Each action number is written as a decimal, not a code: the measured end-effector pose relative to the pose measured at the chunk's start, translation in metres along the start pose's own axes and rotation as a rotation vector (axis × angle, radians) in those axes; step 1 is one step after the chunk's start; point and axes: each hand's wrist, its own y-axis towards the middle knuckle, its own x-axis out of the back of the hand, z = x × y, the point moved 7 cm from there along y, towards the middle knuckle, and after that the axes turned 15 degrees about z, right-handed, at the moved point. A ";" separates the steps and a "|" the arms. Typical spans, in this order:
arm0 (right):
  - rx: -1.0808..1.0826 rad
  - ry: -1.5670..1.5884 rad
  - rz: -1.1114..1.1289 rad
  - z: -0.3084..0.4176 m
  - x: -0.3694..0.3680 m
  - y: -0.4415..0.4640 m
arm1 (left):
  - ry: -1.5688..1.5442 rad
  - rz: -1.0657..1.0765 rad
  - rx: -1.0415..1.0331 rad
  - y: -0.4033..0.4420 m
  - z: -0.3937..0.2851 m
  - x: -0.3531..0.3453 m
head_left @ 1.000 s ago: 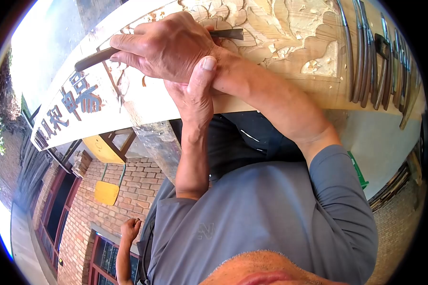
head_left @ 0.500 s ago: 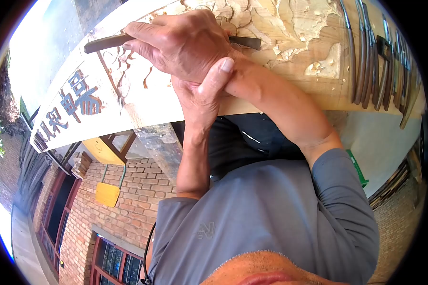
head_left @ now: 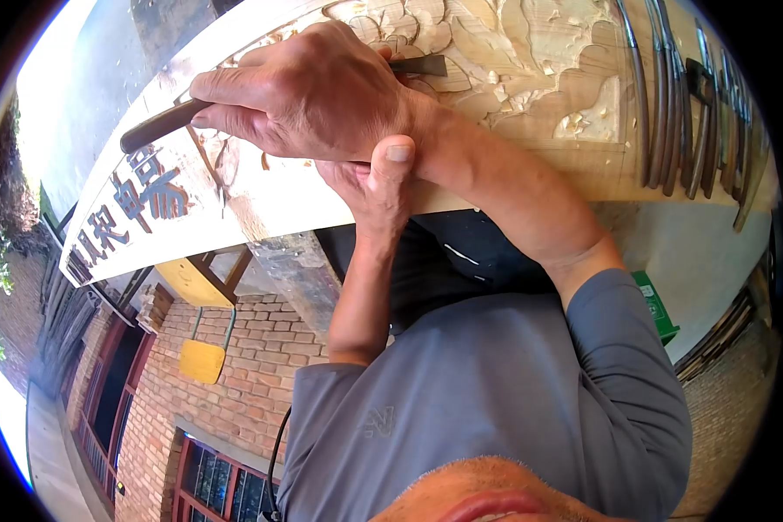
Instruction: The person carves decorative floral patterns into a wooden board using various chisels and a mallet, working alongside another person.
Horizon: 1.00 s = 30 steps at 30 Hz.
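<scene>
My right hand [head_left: 309,91], back upward, is closed around a flat chisel [head_left: 152,127]. The wooden handle sticks out to the left past the thumb and forefinger. On the other side, the metal blade tip rests on or just over the carved wooden panel [head_left: 574,174]. My left hand [head_left: 370,193] is beneath the right wrist, its thumb lying up against it. The left fingers are hidden under the right hand. Shallow carved leaf-like shapes and wood chips surround the blade.
A row of carving tools [head_left: 661,104] lies along the panel's right end. Dark carved characters [head_left: 148,191] mark its left end. Beyond are a yellow chair [head_left: 202,358], a brick-paved surface [head_left: 270,339] and a green box [head_left: 655,304].
My right hand and the chisel have shifted left and slightly down, drawing the blade tip leftward. My left thumb has slid lower along the right wrist.
</scene>
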 end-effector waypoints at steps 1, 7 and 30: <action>-0.011 0.007 -0.028 -0.002 0.002 0.001 | 0.020 0.004 0.002 0.004 0.000 0.000; -0.039 -0.051 -0.031 -0.010 0.000 0.000 | 0.113 0.020 -0.014 0.019 -0.006 -0.015; -0.065 -0.073 -0.097 -0.003 0.015 -0.008 | 0.047 0.045 -0.061 0.011 -0.002 -0.014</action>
